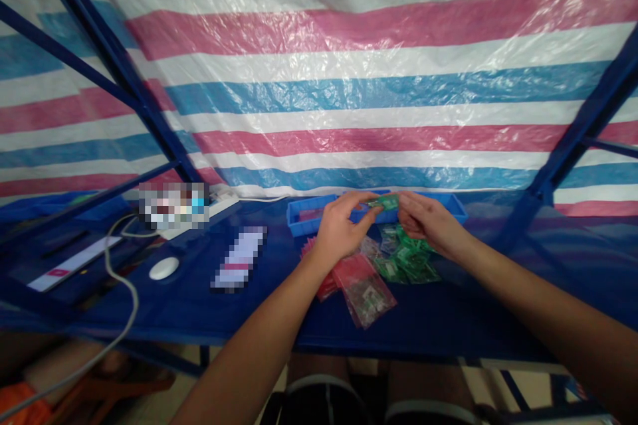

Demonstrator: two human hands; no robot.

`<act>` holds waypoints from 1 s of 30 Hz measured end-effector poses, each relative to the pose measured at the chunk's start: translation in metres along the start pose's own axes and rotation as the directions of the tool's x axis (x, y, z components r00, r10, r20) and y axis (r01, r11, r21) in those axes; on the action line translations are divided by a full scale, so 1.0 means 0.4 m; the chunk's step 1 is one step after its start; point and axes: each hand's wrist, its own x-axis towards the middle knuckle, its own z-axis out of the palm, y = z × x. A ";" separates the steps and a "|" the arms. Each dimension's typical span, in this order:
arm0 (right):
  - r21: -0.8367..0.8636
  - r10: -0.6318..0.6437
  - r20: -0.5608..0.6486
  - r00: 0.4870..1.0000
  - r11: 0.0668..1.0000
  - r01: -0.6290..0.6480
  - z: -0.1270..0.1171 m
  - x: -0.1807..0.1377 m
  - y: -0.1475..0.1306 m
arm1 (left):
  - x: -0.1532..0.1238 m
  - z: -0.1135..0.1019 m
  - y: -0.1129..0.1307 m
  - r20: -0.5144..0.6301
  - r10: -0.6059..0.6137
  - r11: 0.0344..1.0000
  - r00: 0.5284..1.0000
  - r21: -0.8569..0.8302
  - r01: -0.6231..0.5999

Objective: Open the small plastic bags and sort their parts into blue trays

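Both my hands meet above the blue table, just in front of a shallow blue tray (304, 211). My left hand (341, 226) and my right hand (428, 222) pinch the two ends of a small green circuit board (385, 202) held between them. Below my hands lies a heap of several green circuit boards (406, 259). Beside it lies a pile of pink see-through bags (363, 289), some with a board inside.
A white mouse (164, 267) and a grey cable (122, 279) lie at the left. A white power strip (219, 202) sits at the back left. Blue frame bars (578, 139) stand at both sides, with a striped tarpaulin (349, 80) behind.
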 end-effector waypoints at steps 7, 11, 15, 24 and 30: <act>-0.173 -0.026 -0.036 0.999 0.985 0.019 -0.011 0.002 0.021 | -0.007 0.014 0.001 0.067 -0.082 0.988 0.994 -0.126 0.090; 0.071 0.114 -0.020 0.993 0.991 -0.112 -0.009 0.004 0.018 | 0.000 -0.003 0.010 0.124 0.148 0.988 0.981 0.016 -0.151; 0.119 0.186 0.027 0.982 0.975 -0.188 -0.001 0.000 0.009 | 0.000 -0.005 -0.003 0.182 0.252 0.960 0.950 0.076 -0.269; -0.247 -0.259 -0.130 0.957 0.943 0.221 0.003 0.001 0.000 | -0.003 0.004 0.000 0.051 -0.149 0.986 0.988 -0.073 0.152; -0.460 -0.385 0.025 0.923 0.815 0.353 -0.050 0.014 -0.009 | -0.011 0.020 -0.020 0.210 -0.202 0.951 0.957 -0.190 0.242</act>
